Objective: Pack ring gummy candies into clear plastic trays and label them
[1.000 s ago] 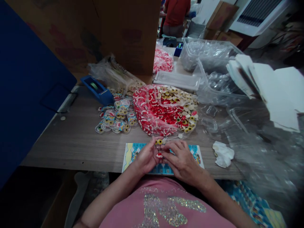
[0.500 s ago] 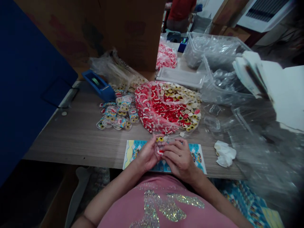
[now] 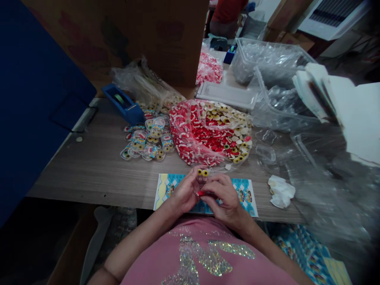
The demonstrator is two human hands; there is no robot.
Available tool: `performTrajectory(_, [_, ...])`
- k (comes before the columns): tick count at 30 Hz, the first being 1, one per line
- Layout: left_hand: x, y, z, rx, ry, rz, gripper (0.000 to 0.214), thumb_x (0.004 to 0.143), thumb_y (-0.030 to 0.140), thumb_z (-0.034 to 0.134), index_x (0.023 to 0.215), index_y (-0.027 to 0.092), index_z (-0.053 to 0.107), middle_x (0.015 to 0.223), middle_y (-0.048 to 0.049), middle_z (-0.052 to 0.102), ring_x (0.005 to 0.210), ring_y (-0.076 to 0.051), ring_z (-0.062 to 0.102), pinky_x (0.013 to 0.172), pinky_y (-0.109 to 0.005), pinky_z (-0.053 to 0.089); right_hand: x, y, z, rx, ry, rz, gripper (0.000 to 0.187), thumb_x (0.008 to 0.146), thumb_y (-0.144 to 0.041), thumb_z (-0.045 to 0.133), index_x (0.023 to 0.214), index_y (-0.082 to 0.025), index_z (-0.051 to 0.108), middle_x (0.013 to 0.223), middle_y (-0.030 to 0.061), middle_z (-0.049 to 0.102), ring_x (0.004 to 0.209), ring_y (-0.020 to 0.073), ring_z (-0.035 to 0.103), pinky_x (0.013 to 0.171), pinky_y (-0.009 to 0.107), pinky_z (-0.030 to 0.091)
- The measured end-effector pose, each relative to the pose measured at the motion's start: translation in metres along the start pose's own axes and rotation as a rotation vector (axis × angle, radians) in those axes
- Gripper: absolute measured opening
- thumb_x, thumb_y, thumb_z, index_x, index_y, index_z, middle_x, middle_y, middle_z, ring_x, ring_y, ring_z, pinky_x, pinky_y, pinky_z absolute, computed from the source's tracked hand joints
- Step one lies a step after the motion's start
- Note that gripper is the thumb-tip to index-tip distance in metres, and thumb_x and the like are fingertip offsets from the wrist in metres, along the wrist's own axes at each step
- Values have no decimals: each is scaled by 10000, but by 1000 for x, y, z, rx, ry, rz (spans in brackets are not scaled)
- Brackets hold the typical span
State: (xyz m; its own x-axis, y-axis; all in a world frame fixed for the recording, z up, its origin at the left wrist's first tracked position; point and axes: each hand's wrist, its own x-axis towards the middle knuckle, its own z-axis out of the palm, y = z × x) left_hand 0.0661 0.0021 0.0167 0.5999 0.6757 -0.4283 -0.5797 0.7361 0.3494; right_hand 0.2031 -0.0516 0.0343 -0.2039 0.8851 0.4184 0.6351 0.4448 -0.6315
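My left hand (image 3: 186, 193) holds a small clear plastic shell (image 3: 202, 179) with two yellow eye pieces (image 3: 202, 172) at its top. Pinched in the fingers of my right hand (image 3: 225, 198) is a red-and-white mouth piece (image 3: 202, 193), at the lower end of the shell. Both hands are above a blue printed sheet (image 3: 244, 190) at the table's front edge. Just beyond them lies a clear bag (image 3: 194, 132) full of red-and-white mouth pieces and yellow eye pieces. Filled clear packs (image 3: 145, 138) are heaped to its left.
A blue tape dispenser (image 3: 123, 103) stands behind the packs. Clear bins (image 3: 285, 107) of plastic shells are at the back right, with a crumpled tissue (image 3: 281, 192) nearer. A cardboard box (image 3: 142, 35) rises behind; a person in red (image 3: 227, 14) is beyond.
My right fingers have lifted the mouth piece slightly out of the shell's lower end and now pinch it. The shell in my left hand has shifted a little.
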Motion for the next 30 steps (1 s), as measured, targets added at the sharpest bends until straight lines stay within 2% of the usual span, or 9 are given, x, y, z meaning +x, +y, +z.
performTrajectory(3, [0, -2, -5, 10, -44, -37, 238, 919, 357, 546, 1102, 210, 586, 868, -28, 629, 627, -120, 579, 511, -209, 447, 0, 0, 0, -43, 26, -5, 143, 849, -107, 573, 901, -219, 645, 857, 29, 690, 888, 206, 586, 834, 397, 399])
performTrajectory(7, [-3, -5, -8, 21, -59, -49, 231, 919, 362, 549, 1096, 220, 594, 890, -22, 617, 679, -125, 587, 586, -241, 493, 0, 1, 1, -177, 21, -16, 183, 834, -79, 555, 894, -219, 657, 848, 21, 705, 898, 210, 575, 861, 412, 352])
performTrajectory(12, [-5, -6, -6, 33, -39, -44, 237, 902, 366, 576, 1083, 217, 605, 963, -37, 628, 690, -117, 579, 596, -235, 492, 2, 2, 0, -353, -1, -64, 181, 837, -131, 566, 899, -239, 698, 863, 28, 679, 962, 234, 528, 913, 453, 297])
performTrajectory(18, [-7, -7, -7, 40, 18, -49, 214, 901, 309, 590, 1080, 195, 619, 922, -29, 645, 722, -119, 605, 621, -218, 500, 3, -4, 4, -418, -120, -74, 175, 828, -166, 556, 925, -234, 684, 879, 36, 666, 960, 229, 515, 939, 476, 271])
performTrajectory(22, [-5, -1, -4, 51, 35, -80, 211, 930, 290, 547, 1113, 193, 588, 951, -50, 670, 753, -138, 636, 686, -266, 542, 3, 1, -9, -428, -61, -65, 204, 853, -199, 540, 1002, -237, 674, 878, 22, 678, 932, 204, 549, 915, 436, 317])
performTrajectory(24, [-5, 3, -2, 110, 21, -107, 227, 947, 309, 506, 1140, 200, 558, 897, -67, 676, 730, -172, 646, 709, -358, 567, -7, 14, -31, -488, 40, 26, 249, 858, -173, 521, 1054, -226, 665, 904, 41, 676, 905, 197, 577, 865, 392, 373])
performTrajectory(26, [-8, 6, -2, 166, 26, -121, 248, 950, 327, 492, 1162, 204, 535, 857, -79, 675, 713, -195, 651, 727, -432, 573, -28, 32, -60, -652, 166, 238, 280, 875, -158, 501, 1111, -196, 647, 987, 89, 663, 893, 208, 605, 786, 351, 425])
performTrajectory(28, [-11, 8, -4, 187, 50, -121, 270, 940, 329, 512, 1179, 204, 524, 861, -85, 676, 717, -202, 656, 743, -452, 574, -57, 55, -87, -884, 154, 533, 312, 877, -184, 516, 1173, -176, 616, 1055, 131, 636, 753, 197, 615, 637, 313, 428])
performTrajectory(30, [-13, 9, -7, 183, 69, -126, 301, 927, 320, 537, 1203, 200, 520, 868, -85, 677, 719, -202, 661, 748, -447, 577, -88, 78, -103, -1035, 42, 743, 317, 856, -155, 520, 1157, -169, 618, 996, 126, 639, 578, 158, 572, 531, 290, 380])
